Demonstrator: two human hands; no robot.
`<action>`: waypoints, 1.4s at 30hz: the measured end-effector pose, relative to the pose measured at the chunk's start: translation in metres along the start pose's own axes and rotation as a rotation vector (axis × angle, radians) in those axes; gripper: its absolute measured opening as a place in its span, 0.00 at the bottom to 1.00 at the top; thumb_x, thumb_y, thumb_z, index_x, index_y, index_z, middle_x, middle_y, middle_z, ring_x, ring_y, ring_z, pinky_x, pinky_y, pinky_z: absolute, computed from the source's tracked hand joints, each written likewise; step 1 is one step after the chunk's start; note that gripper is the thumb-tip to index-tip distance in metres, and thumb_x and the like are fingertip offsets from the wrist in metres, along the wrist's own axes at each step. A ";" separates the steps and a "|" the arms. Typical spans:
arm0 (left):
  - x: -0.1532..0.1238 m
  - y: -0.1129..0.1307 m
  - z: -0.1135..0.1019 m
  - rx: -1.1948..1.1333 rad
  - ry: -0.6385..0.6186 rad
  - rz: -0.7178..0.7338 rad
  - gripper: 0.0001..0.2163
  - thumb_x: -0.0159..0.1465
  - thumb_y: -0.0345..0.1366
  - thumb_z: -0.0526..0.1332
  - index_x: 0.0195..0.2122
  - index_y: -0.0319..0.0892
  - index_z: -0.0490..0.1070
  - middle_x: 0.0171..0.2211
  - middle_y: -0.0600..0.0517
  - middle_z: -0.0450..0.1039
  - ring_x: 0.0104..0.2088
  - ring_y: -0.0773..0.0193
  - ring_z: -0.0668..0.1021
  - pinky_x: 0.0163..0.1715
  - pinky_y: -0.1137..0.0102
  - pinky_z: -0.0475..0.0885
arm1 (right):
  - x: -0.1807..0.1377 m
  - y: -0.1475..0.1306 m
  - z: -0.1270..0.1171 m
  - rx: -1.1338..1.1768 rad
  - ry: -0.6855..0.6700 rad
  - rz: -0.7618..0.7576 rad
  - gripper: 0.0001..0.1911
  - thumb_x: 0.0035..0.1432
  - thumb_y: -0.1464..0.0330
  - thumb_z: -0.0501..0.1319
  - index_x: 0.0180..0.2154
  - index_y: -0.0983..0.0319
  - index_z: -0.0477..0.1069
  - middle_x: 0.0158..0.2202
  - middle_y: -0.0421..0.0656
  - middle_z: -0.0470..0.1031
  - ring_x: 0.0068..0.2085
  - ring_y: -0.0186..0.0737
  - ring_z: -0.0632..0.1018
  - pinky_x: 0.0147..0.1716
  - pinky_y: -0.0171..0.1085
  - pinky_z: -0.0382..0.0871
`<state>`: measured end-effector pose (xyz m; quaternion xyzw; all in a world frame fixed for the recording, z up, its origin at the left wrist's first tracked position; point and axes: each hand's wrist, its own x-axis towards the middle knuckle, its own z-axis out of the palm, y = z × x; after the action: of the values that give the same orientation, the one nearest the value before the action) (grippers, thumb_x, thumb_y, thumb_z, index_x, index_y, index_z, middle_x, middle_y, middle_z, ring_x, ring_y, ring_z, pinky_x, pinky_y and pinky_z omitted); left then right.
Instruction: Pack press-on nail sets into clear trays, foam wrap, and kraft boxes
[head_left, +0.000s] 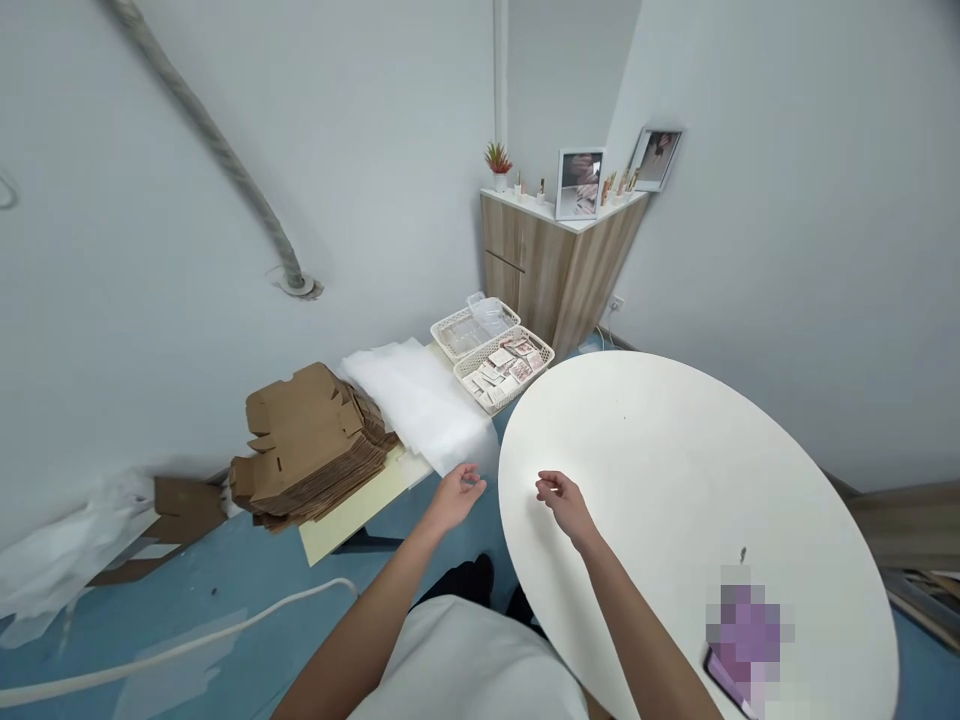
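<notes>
Both of my hands are raised in front of me with nothing in them. My left hand (456, 497) is open with loosely curled fingers, in the air just before the near corner of a stack of white foam-like sheets (421, 395). Over the left edge of a round white table (660, 460) is my right hand (564, 505), also open, its thumb and fingers bent and a little apart. The two hands face each other with a gap between them. Whether my right hand touches the tabletop, I cannot tell.
Flattened cardboard boxes (304, 435) are piled left of the sheets on a low pale-yellow table (349, 510). Two white baskets (491, 403) hold small packets and clear plastic cases. A phone (724, 680) lies on the round table. A wooden cabinet (529, 260) fills the corner. A white hose (225, 630) crosses the floor.
</notes>
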<state>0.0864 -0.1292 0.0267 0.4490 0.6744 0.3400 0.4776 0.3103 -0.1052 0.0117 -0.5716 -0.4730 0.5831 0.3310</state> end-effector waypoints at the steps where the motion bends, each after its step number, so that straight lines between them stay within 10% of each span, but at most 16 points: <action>1: 0.005 0.001 0.000 0.006 0.009 0.005 0.21 0.52 0.45 0.60 0.44 0.39 0.66 0.40 0.45 0.70 0.33 0.63 0.75 0.32 0.68 0.70 | 0.007 -0.003 0.003 -0.004 -0.008 -0.003 0.17 0.46 0.59 0.60 0.38 0.60 0.69 0.34 0.43 0.73 0.32 0.39 0.75 0.36 0.42 0.68; 9: 0.079 0.007 -0.009 0.026 0.007 0.036 0.18 0.51 0.43 0.61 0.42 0.40 0.68 0.38 0.46 0.71 0.32 0.63 0.75 0.33 0.67 0.70 | 0.067 -0.024 0.037 -0.044 -0.021 -0.025 0.14 0.47 0.61 0.58 0.37 0.59 0.69 0.36 0.44 0.74 0.36 0.40 0.74 0.38 0.42 0.67; 18: 0.232 0.020 -0.042 0.092 -0.112 0.029 0.19 0.50 0.39 0.63 0.43 0.39 0.68 0.43 0.44 0.71 0.40 0.60 0.75 0.41 0.68 0.68 | 0.185 -0.045 0.090 -0.012 0.115 0.037 0.17 0.44 0.68 0.57 0.40 0.61 0.69 0.42 0.45 0.73 0.42 0.41 0.74 0.41 0.40 0.68; 26: 0.345 0.023 -0.024 -0.025 -0.216 -0.018 0.17 0.51 0.30 0.60 0.43 0.39 0.68 0.50 0.44 0.67 0.53 0.57 0.67 0.49 0.66 0.61 | 0.280 -0.050 0.091 0.174 0.272 0.086 0.20 0.42 0.72 0.59 0.41 0.60 0.68 0.47 0.46 0.70 0.47 0.42 0.72 0.46 0.42 0.66; 42: 0.380 0.005 -0.006 -0.142 -0.197 -0.137 0.20 0.52 0.29 0.58 0.48 0.39 0.63 0.48 0.42 0.67 0.50 0.59 0.69 0.42 0.67 0.66 | 0.361 -0.027 0.097 0.024 0.297 0.154 0.24 0.47 0.68 0.56 0.49 0.63 0.63 0.42 0.46 0.72 0.35 0.36 0.74 0.36 0.38 0.69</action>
<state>0.0289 0.2259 -0.0957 0.3981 0.6274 0.3076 0.5944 0.1646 0.2217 -0.1003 -0.6822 -0.3666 0.5215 0.3582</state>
